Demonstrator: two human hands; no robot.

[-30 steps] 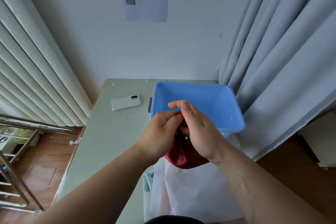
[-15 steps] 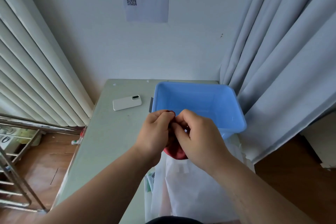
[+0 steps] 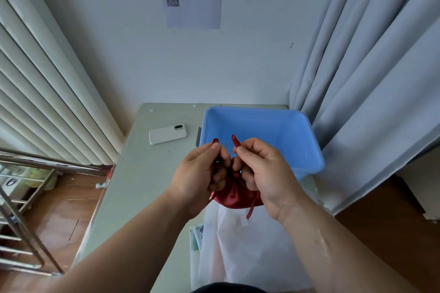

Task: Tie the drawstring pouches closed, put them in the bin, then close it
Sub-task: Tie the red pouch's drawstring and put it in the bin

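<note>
My left grip (image 3: 197,173) and right grip (image 3: 264,173) each pinch one ribbon end (image 3: 235,141) of the red pouch (image 3: 234,195) hanging just below them, bin (image 3: 262,123) beyond. It looks light, soft, slippery satin: best held by ribbons near its neck.

Grey-green table (image 3: 152,173): white phone (image 3: 167,134), blue bin (image 3: 309,150), white bags (image 3: 257,250).

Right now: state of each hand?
Left hand: closed, pinching the left drawstring end of the red pouch.
Right hand: closed, pinching the right drawstring end.
</note>
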